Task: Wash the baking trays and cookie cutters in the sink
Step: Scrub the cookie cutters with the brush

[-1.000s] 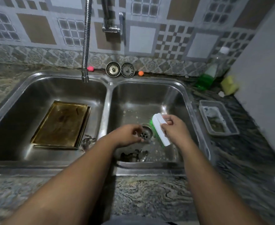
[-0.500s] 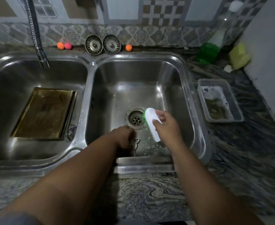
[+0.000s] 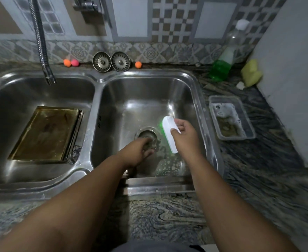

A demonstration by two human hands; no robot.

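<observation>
A golden baking tray (image 3: pixel 45 133) lies flat in the left basin of the steel double sink (image 3: pixel 95 108), with small metal cookie cutters (image 3: pixel 75 150) at its near right corner. In the right basin, my left hand (image 3: pixel 135 151) is down beside the drain (image 3: pixel 145 132), its fingers curled round a small metal cookie cutter (image 3: pixel 150 145) that is blurred. My right hand (image 3: pixel 184 137) grips a white scrubbing brush (image 3: pixel 168 131) with green bristles, held just right of the drain and close to the cutter. Foam flecks dot the basin floor.
A flexible faucet hose (image 3: pixel 40 42) hangs over the left basin. Two sink strainers (image 3: pixel 111 61) and small coloured balls (image 3: pixel 67 62) sit on the back ledge. On the right counter are a green soap bottle (image 3: pixel 222 64), a yellow sponge (image 3: pixel 251 73) and a plastic tub of soapy water (image 3: pixel 229 120).
My left hand dipped to the near side of the right basin, then came back up to the drain with a cutter. The brush stayed beside the drain. The view shifted right.
</observation>
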